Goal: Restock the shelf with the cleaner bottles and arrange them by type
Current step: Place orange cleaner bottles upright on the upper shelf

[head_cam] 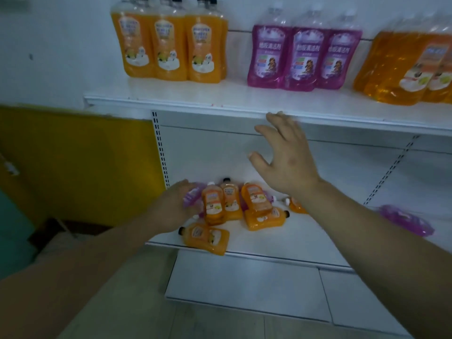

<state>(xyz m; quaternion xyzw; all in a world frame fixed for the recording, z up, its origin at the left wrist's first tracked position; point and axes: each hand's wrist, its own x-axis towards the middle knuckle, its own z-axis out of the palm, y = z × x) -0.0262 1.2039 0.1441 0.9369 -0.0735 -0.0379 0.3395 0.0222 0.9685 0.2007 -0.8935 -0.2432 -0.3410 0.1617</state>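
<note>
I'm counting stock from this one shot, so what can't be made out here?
- Purple bottle, head view: mostly covered by the left hand; grip unclear.
- Orange bottles behind the right forearm: count hidden.
- Amber bottles on the upper shelf: cut by the right edge.
- Labels: blurred, too small to read.
</note>
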